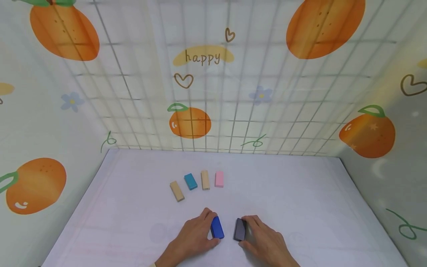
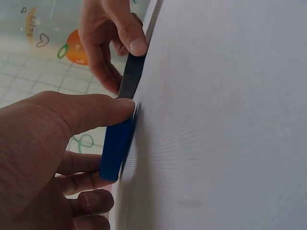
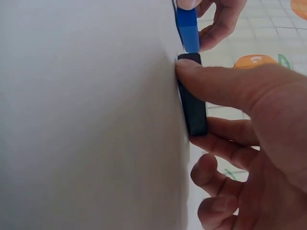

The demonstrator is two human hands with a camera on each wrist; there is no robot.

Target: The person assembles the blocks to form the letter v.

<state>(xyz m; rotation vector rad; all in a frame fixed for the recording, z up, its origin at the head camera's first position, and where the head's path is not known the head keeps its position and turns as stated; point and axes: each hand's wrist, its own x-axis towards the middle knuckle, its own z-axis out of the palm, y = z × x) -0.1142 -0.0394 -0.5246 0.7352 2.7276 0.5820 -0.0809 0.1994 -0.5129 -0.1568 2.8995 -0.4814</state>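
Near the front of the white table, my left hand (image 1: 196, 234) pinches a blue block (image 1: 217, 227) between thumb and fingers at its ends. A short gap to the right, my right hand (image 1: 267, 239) grips a black block (image 1: 240, 230) the same way. Both blocks lie at table level, apart from each other. In the left wrist view the thumb presses one end of the blue block (image 2: 116, 148). The right wrist view shows the thumb on the near end of the black block (image 3: 193, 105), with two other fingers curled loosely beside it.
Farther back lie a tan block (image 1: 177, 191), a teal block (image 1: 191, 181), a second tan block (image 1: 205, 180) and a pink block (image 1: 219, 179), spread in a slight arc. Behind the white table (image 1: 300, 193) hangs a cloth with printed oranges; similar cloth lines both sides.
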